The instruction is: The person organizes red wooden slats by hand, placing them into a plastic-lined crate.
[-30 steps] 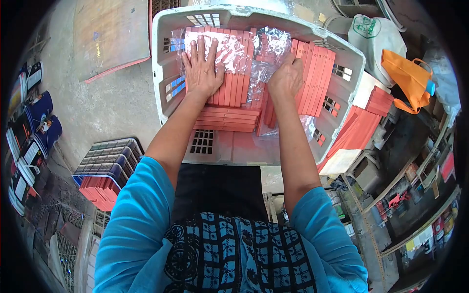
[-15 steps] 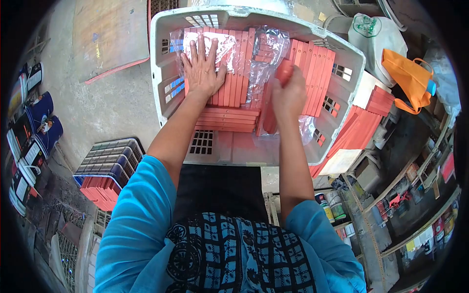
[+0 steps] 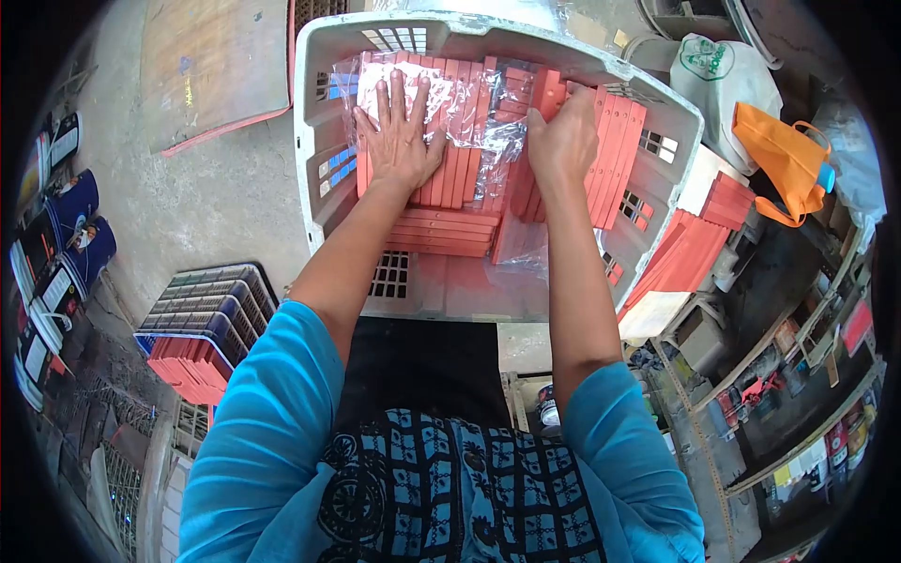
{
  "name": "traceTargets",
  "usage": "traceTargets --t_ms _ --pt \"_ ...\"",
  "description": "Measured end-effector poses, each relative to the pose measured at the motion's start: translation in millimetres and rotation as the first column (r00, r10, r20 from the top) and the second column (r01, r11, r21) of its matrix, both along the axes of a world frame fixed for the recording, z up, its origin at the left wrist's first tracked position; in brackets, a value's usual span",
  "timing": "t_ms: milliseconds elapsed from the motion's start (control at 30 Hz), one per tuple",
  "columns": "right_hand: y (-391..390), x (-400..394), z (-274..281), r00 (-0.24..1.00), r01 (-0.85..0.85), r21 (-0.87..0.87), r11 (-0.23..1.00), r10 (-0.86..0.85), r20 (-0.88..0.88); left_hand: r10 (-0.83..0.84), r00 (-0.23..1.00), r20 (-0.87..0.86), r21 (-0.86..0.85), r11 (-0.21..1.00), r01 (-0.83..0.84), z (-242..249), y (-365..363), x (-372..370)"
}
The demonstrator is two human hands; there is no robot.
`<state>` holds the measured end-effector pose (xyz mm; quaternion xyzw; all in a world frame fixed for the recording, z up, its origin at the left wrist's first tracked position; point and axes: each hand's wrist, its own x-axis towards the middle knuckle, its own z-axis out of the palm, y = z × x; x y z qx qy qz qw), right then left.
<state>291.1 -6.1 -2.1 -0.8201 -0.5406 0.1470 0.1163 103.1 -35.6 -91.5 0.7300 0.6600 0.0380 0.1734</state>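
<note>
A large grey crate holds rows of red strips standing side by side. My left hand lies spread and flat on clear plastic over the left row. Toward the crate's right half, my right hand has its fingers curled round the top of a red piece, beside the right-hand row. Crumpled plastic runs between the two rows. Below the left row, several red strips lie crosswise near the crate's front wall.
Stacked baskets with red pieces stand at the lower left. A worn board lies at the upper left. Red strips lie outside the crate's right wall, near an orange bag and a white sack. Shelves stand at the right.
My right hand has moved slightly up and to the right, and the red piece now stands against the right-hand row. My left hand stays spread on the plastic.
</note>
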Motion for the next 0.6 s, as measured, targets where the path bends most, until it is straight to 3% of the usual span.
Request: traceTargets --t_ms 100,200,300,400,433,467,533,600 --pt "14 2 -22 0.998 0.043 -0.125 0.991 -0.036 0.056 -0.006 1.000 0.029 -0.010 1.000 0.006 0 -3 -2" --pt "9 2 -33 0.990 -0.019 -0.049 0.999 0.026 0.138 -0.001 0.999 0.046 -0.004 1.000 0.001 1 -3 -2" --pt "-1 9 -37 0.971 -0.141 0.249 0.958 0.085 0.223 -0.001 0.998 0.063 -0.009 1.000 0.002 2 -2 -3" --pt "-37 9 -10 0.987 -0.159 0.022 0.987 0.159 0.025 -0.008 0.998 0.059 0.002 1.000 0.008 2 -4 -6" --pt "-53 7 2 0.981 -0.182 -0.167 0.969 0.168 -0.098 -0.014 0.998 0.064 0.004 1.000 0.013 3 -3 -7" --pt "-69 5 13 0.964 -0.221 -0.347 0.912 0.150 -0.220 -0.019 0.998 0.067 0.003 1.000 0.019 4 -4 -8" --pt "-96 1 24 0.937 -0.336 -0.650 0.682 0.173 -0.303 -0.026 0.998 0.066 -0.001 1.000 0.026 6 -4 -11" --pt "-133 4 10 0.926 -0.348 -0.448 0.823 0.229 -0.299 -0.033 0.998 0.062 -0.004 0.999 0.033 7 -4 -12"
